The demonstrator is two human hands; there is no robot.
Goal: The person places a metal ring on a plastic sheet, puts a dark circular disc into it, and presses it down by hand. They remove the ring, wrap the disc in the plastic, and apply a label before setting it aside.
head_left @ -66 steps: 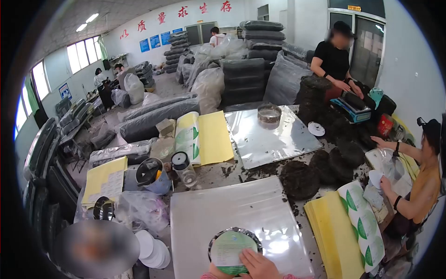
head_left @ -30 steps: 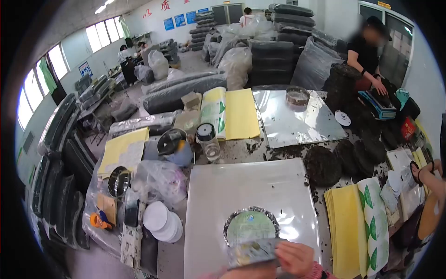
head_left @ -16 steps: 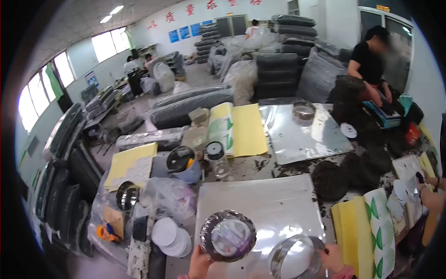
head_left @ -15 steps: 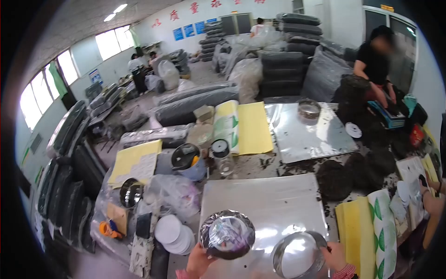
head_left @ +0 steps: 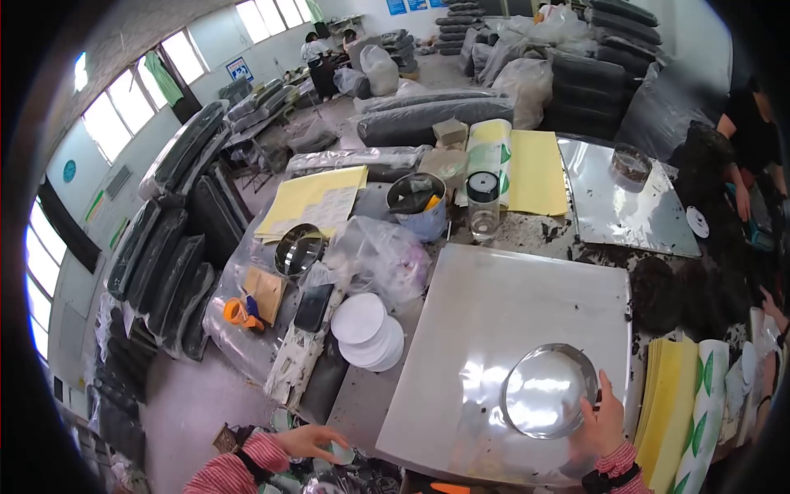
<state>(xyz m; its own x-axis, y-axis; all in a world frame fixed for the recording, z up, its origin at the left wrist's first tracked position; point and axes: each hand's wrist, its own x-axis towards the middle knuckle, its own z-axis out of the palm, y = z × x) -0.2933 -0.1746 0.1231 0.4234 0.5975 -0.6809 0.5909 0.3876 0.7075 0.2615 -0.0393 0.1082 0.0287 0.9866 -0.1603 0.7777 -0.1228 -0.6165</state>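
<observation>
A metal ring [head_left: 594, 375] lies on the shiny metal sheet [head_left: 461, 309] in front of me. My right hand [head_left: 607, 420] is at the ring's right side, thumb and fingers spread; whether it still touches the rim is hard to tell. Low at the table's front edge, my left hand [head_left: 311, 442] is open, fingers stretched out to the right. Beneath it is a heap of dark and shiny things [head_left: 333, 479], partly cut off by the frame. A stack of white discs [head_left: 366, 329] stands left of the sheet.
Left on the table are a phone [head_left: 313, 307], orange tape dispenser [head_left: 241, 312], another metal ring [head_left: 299, 250] and plastic bag [head_left: 387, 255]. Behind stand a bucket [head_left: 418, 216] and clear jar [head_left: 483, 206]. Yellow sheets [head_left: 668, 412] lie right, near a co-worker's arm [head_left: 773, 313].
The shiny round piece in my left hand is no longer there; that hand has moved down left, off the sheet. My right hand has loosened from the ring. The view has turned left and down.
</observation>
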